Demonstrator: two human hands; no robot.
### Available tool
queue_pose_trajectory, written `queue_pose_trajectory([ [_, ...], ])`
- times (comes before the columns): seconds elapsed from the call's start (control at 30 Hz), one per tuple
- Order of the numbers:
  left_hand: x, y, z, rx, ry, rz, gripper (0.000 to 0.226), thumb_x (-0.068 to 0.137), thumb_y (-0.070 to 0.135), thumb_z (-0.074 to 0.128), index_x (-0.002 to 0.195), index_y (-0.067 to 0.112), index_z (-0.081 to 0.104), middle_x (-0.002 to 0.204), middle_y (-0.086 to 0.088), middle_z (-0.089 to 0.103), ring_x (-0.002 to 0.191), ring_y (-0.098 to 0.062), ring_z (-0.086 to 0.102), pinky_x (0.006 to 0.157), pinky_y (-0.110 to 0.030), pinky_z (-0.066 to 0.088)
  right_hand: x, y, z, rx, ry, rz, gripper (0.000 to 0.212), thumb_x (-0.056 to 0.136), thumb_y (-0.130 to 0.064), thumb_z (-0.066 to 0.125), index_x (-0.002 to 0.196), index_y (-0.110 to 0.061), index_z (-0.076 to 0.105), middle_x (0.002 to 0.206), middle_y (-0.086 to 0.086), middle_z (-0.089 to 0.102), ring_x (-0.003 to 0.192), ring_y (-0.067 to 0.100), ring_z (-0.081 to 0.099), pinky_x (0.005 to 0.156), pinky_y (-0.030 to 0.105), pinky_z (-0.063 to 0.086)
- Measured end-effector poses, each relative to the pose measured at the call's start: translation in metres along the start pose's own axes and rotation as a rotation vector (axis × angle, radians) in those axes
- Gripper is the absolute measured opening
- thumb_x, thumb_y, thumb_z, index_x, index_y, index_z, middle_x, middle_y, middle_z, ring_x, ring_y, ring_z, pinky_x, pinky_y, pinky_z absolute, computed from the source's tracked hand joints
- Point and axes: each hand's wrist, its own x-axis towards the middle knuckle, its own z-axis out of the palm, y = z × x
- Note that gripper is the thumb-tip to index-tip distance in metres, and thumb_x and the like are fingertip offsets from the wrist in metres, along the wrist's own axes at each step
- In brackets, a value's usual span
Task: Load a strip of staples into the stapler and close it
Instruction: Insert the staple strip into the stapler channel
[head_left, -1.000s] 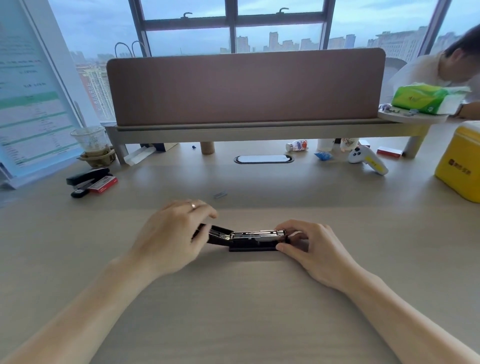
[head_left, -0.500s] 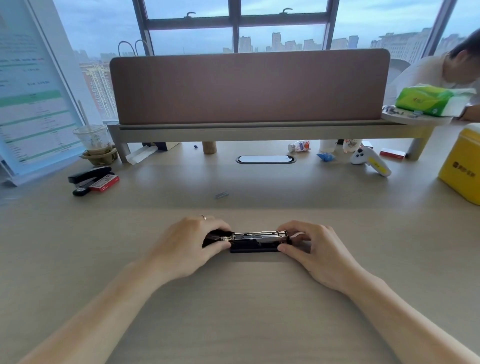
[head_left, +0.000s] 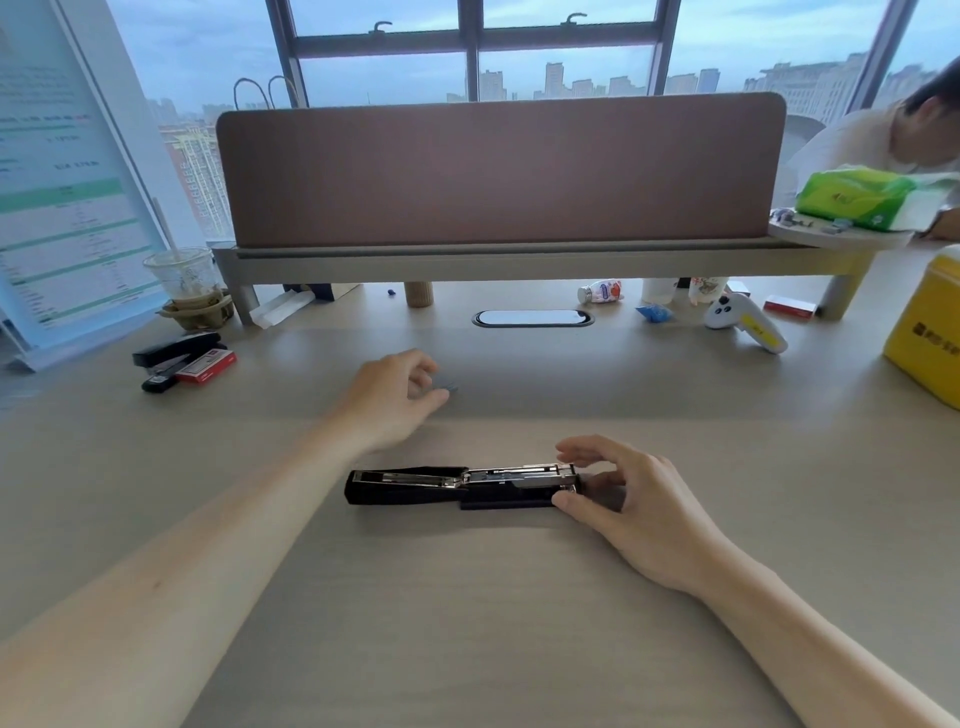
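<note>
A black stapler (head_left: 457, 486) lies flat on the desk in front of me, its top swung fully back to the left and the metal staple channel facing up. My right hand (head_left: 628, 499) grips the stapler's right end between thumb and fingers. Farther back, my left hand (head_left: 395, 397) reaches over the desk with fingers apart, its fingertips right at a small grey strip of staples (head_left: 450, 385). The strip lies on the desk, partly hidden by the fingers.
A second black stapler (head_left: 174, 351) and a red staple box (head_left: 208, 366) lie at the back left beside a plastic cup (head_left: 184, 278). A yellow box (head_left: 930, 332) stands at the right. A desk divider (head_left: 498, 171) and shelf run across the back, with another person behind at the right.
My left hand let go of the stapler's left end and moved away to the staple strip. The stapler's top now lies fully open. My right hand stays at the right end.
</note>
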Motion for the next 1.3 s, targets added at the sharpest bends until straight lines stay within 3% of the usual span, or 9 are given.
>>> queue_pose_trajectory([
  [0.13, 0.035, -0.017, 0.018, 0.099, -0.024, -0.059, 0.045, 0.088, 0.026, 0.078, 0.129, 0.014, 0.064, 0.123, -0.007, 0.073, 0.110, -0.027, 0.068, 0.100, -0.037, 0.051, 0.000, -0.002, 0.000, -0.009, -0.004, 0.010, 0.045, 0.079, -0.038, 0.087, 0.120, -0.038, 0.071, 0.106, -0.026, 0.072, 0.092, -0.007, 0.071, 0.079, 0.001, 0.045],
  [0.43, 0.040, -0.017, 0.034, 0.162, 0.088, 0.035, 0.031, 0.090, 0.012, 0.072, 0.121, 0.016, 0.070, 0.103, 0.000, 0.081, 0.102, -0.027, 0.071, 0.092, -0.041, 0.056, 0.002, -0.002, 0.000, 0.015, -0.023, 0.048, 0.040, 0.083, -0.041, 0.082, 0.121, -0.040, 0.069, 0.111, -0.020, 0.074, 0.090, -0.001, 0.070, 0.077, 0.004, 0.046],
  [0.57, 0.013, 0.010, 0.021, -0.026, 0.085, 0.167, 0.024, 0.089, 0.006, 0.074, 0.113, 0.012, 0.076, 0.094, 0.003, 0.076, 0.080, -0.012, 0.072, 0.085, -0.026, 0.059, 0.002, -0.003, 0.000, 0.063, 0.009, 0.066, 0.029, 0.090, -0.039, 0.075, 0.118, -0.037, 0.072, 0.108, -0.017, 0.076, 0.082, -0.002, 0.074, 0.077, 0.011, 0.052],
  [0.63, -0.013, 0.026, 0.015, -0.096, 0.068, 0.290, 0.023, 0.088, 0.003, 0.076, 0.109, 0.013, 0.080, 0.096, 0.003, 0.079, 0.082, -0.007, 0.073, 0.083, -0.014, 0.056, 0.002, -0.004, -0.001, 0.097, 0.057, 0.088, 0.024, 0.092, -0.038, 0.071, 0.115, -0.034, 0.074, 0.104, -0.015, 0.078, 0.080, 0.002, 0.075, 0.078, 0.020, 0.057],
  [0.7, -0.038, 0.037, 0.012, -0.143, 0.041, 0.386, 0.022, 0.088, 0.004, 0.078, 0.105, 0.017, 0.081, 0.096, 0.004, 0.080, 0.087, -0.007, 0.074, 0.083, -0.011, 0.054, 0.001, -0.010, -0.003, 0.142, 0.134, 0.108, 0.018, 0.094, -0.035, 0.070, 0.109, -0.031, 0.078, 0.095, -0.017, 0.078, 0.082, 0.005, 0.074, 0.073, 0.016, 0.057],
  [0.83, -0.064, 0.047, 0.010, -0.209, 0.023, 0.486, 0.022, 0.089, 0.005, 0.078, 0.106, 0.018, 0.081, 0.098, 0.006, 0.079, 0.090, -0.004, 0.075, 0.086, -0.016, 0.056, 0.006, -0.038, -0.006, 0.157, 0.218, 0.086, 0.008, 0.095, -0.031, 0.070, 0.095, -0.029, 0.077, 0.081, -0.012, 0.078, 0.066, 0.010, 0.068, 0.055, 0.011, 0.046],
  [0.97, -0.070, 0.053, 0.013, -0.205, 0.041, 0.568, 0.024, 0.090, 0.007, 0.077, 0.111, 0.017, 0.079, 0.101, 0.006, 0.079, 0.091, -0.004, 0.075, 0.086, -0.025, 0.058, 0.012, -0.057, -0.004, 0.216, 0.100, 0.211, 0.020, 0.096, -0.042, 0.066, 0.089, -0.027, 0.077, 0.077, -0.006, 0.081, 0.050, 0.014, 0.064, 0.057, 0.028, 0.055],
  [1.07, -0.072, 0.055, 0.014, -0.198, 0.060, 0.574, 0.023, 0.091, 0.008, 0.077, 0.112, 0.017, 0.077, 0.102, 0.006, 0.080, 0.093, -0.004, 0.076, 0.085, -0.030, 0.059, 0.013, -0.060, -0.004, 0.354, 0.036, 0.284, 0.025, 0.096, -0.041, 0.067, 0.086, -0.022, 0.079, 0.077, 0.000, 0.082, 0.056, 0.013, 0.066, 0.060, 0.033, 0.058],
  [1.3, -0.074, 0.053, 0.017, -0.168, 0.075, 0.560, 0.023, 0.091, 0.007, 0.076, 0.111, 0.018, 0.075, 0.103, 0.007, 0.080, 0.095, -0.003, 0.075, 0.085, -0.032, 0.059, 0.016, -0.061, -0.002, 0.523, -0.004, 0.355, 0.021, 0.099, -0.021, 0.068, 0.084, -0.011, 0.079, 0.070, 0.004, 0.079, 0.053, 0.010, 0.062, 0.051, 0.019, 0.052],
])
